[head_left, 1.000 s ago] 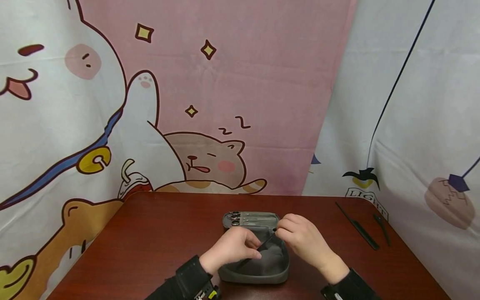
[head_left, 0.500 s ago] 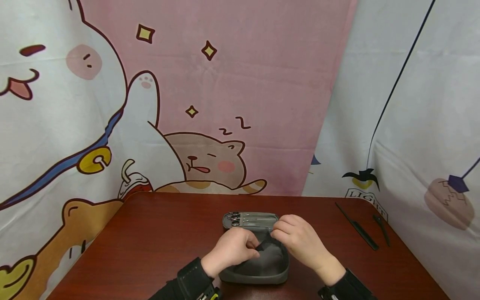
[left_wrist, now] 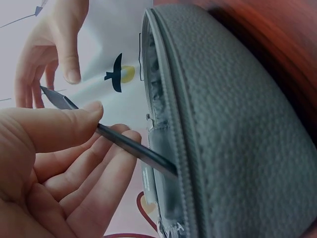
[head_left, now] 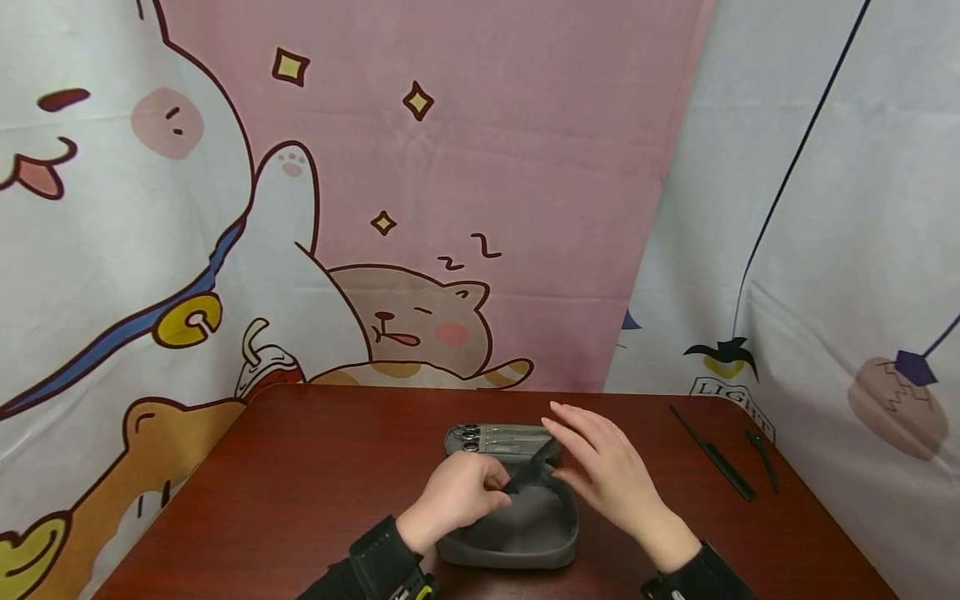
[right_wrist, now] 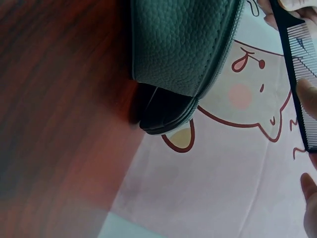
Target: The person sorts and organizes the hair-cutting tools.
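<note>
A black comb (head_left: 534,467) hangs tilted over an open grey zip case (head_left: 510,557), its toothed side visible in the right wrist view. My left hand (head_left: 459,497) pinches the comb by its near end between thumb and fingers. Seen edge-on in the left wrist view, the comb (left_wrist: 130,145) slants in front of the case's zip edge (left_wrist: 173,114). My right hand (head_left: 611,475) is beside the comb's far end with fingers extended. Its thumb overlaps the comb (right_wrist: 292,54) in the right wrist view; contact is unclear. Scissors (head_left: 470,435) sit in the case's lid pocket.
On the brown table (head_left: 337,467), a long-tailed black comb (head_left: 723,467) lies to the right. Next to it is a smaller slim black item (head_left: 763,458), its kind unclear. A cartoon-printed cloth (head_left: 525,208) hangs behind the table.
My right fingers were curled at the comb's far end; they have straightened and moved up. The comb has turned, showing its broad side. My left hand keeps its pinch, shifting slightly left.
</note>
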Action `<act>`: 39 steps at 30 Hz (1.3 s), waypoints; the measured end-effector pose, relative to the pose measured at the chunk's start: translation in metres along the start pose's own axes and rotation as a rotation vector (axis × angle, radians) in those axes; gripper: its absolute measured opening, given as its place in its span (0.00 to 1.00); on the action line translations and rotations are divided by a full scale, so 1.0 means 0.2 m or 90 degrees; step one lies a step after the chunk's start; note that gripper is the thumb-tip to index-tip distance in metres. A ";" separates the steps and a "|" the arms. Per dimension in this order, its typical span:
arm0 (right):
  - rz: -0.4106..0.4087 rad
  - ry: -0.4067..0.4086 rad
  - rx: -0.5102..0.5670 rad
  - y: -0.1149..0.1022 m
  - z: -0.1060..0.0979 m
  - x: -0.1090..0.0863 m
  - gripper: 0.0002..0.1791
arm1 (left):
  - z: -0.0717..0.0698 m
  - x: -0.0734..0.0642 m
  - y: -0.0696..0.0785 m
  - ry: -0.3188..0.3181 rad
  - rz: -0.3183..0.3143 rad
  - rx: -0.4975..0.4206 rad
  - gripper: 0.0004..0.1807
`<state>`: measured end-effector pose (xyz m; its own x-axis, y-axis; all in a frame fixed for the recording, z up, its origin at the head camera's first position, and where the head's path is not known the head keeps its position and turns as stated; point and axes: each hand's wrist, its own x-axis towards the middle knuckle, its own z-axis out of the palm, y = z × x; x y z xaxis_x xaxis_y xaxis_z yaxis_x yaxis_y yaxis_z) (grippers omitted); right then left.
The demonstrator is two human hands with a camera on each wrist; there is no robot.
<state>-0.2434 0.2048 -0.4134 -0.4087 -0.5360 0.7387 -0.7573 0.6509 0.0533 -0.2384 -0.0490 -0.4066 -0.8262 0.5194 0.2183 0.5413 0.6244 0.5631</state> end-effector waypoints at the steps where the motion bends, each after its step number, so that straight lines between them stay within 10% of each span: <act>1: 0.022 -0.003 0.009 0.00 0.00 -0.01 0.47 | 0.00 0.00 -0.01 0.003 -0.002 -0.003 0.07; 12: 0.214 -0.032 0.085 0.05 0.04 -0.16 0.53 | 0.01 -0.01 -0.07 0.037 0.018 -0.019 0.07; 22: 0.382 -0.186 0.189 0.02 0.05 -0.24 0.31 | 0.01 -0.02 -0.10 0.043 0.036 -0.003 0.07; 39: 0.438 -0.292 0.429 0.04 0.08 -0.28 0.20 | 0.00 -0.03 -0.14 -0.005 0.083 0.050 0.08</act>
<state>-0.2342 0.2315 -0.4641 -0.9020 -0.4095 0.1371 -0.3589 0.5345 -0.7652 -0.2490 -0.0700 -0.4241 -0.7472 0.6034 0.2785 0.6545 0.5955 0.4657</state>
